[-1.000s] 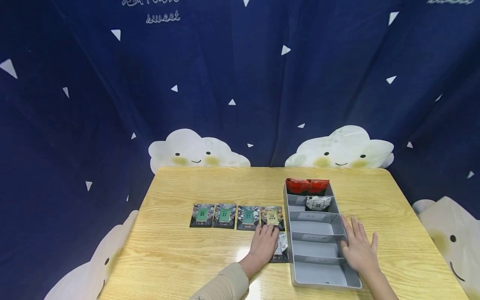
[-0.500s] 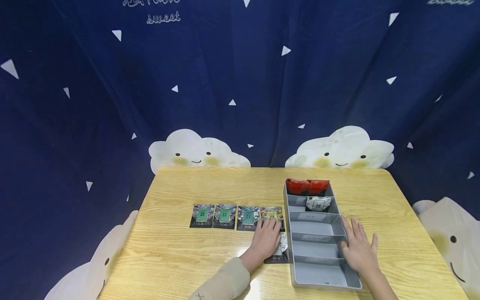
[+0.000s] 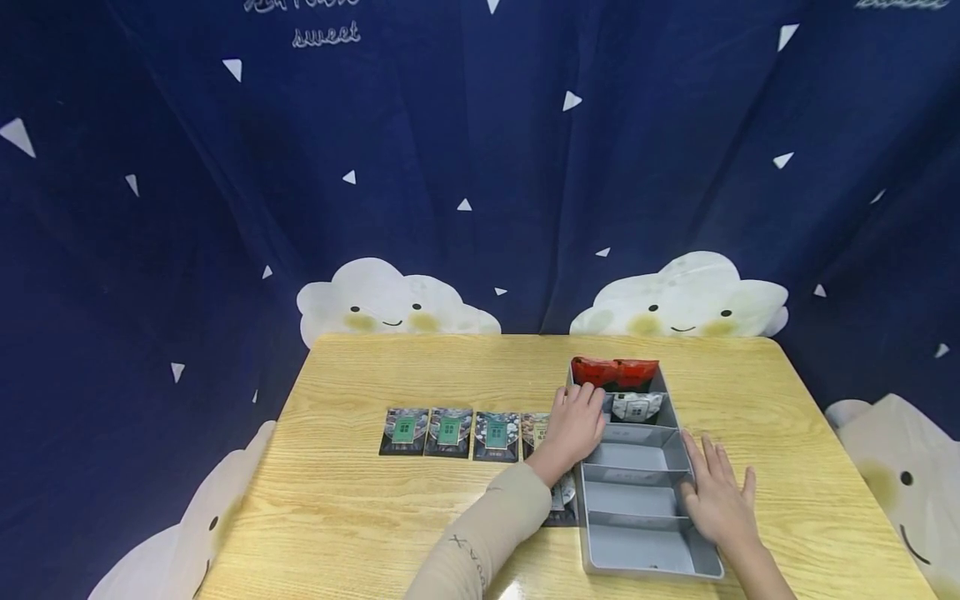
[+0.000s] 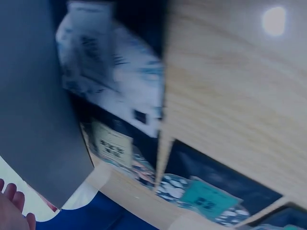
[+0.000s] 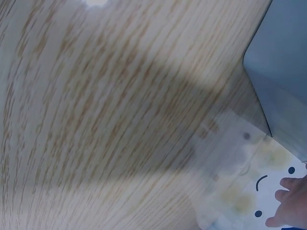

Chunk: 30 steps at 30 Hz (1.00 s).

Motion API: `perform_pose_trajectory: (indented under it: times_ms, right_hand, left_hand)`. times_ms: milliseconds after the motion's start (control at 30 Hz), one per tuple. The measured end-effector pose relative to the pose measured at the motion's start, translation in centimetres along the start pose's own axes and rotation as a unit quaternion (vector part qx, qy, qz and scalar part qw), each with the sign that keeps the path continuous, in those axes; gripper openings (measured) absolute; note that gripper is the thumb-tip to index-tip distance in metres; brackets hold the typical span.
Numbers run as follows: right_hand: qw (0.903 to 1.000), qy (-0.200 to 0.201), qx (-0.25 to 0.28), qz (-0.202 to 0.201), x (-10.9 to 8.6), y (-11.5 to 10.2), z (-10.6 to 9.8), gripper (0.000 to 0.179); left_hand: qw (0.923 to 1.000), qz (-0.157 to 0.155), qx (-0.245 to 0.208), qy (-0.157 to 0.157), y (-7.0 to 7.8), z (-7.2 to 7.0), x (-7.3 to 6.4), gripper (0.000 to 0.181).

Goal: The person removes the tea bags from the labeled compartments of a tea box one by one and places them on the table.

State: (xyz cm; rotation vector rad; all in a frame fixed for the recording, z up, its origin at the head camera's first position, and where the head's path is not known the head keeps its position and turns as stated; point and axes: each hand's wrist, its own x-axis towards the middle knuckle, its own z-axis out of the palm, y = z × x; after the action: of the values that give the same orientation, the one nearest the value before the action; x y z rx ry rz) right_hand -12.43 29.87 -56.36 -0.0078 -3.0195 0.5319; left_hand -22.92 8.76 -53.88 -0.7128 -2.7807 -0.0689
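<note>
My left hand (image 3: 576,423) hovers at the left rim of a grey divided tray (image 3: 637,546), beside its second compartment from the back. In the left wrist view its fingers hang loosely bent, with nothing seen between them. Under the forearm, a white-patterned sachet (image 4: 117,67) lies against the tray, partly covered in the head view. A yellow-labelled sachet (image 4: 112,146) lies just beyond it, also partly hidden. My right hand (image 3: 716,496) rests against the tray's right wall with fingers spread. The second compartment contains a white sachet (image 3: 637,407); red sachets (image 3: 617,372) stand in the rearmost one.
Left of the yellow-labelled sachet, a teal-labelled sachet (image 3: 497,435) and two green-labelled sachets lie in a row on the wooden table (image 3: 337,517). A dark blue curtain (image 3: 480,167) with cloud prints hangs behind the table's far edge.
My left hand has left the yellow-labelled sachet and moved forward and right to the tray's left rim. The right hand and tray stay in place.
</note>
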Motion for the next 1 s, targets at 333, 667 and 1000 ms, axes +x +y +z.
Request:
perform_pose_trajectory:
  times_ms: [333,667,1000]
  right_hand:
    - [1.0000,0.002,0.006,-0.003,0.2,0.0,0.1,0.077]
    - [1.0000,0.006,0.007,-0.004,0.2,0.2,0.2,0.078]
    - [0.9999,0.004,0.008,-0.004,0.2,0.2,0.1,0.077]
  left_hand:
    - [0.9958,-0.014,-0.031,-0.084,2.0,0.0,2.8,0.034]
    - [0.9918,0.007,-0.009,-0.127,3.8,0.0,4.0,0.034]
    - [0.9934,-0.005,0.004,-0.114,5.2,0.1,3.6,0.027]
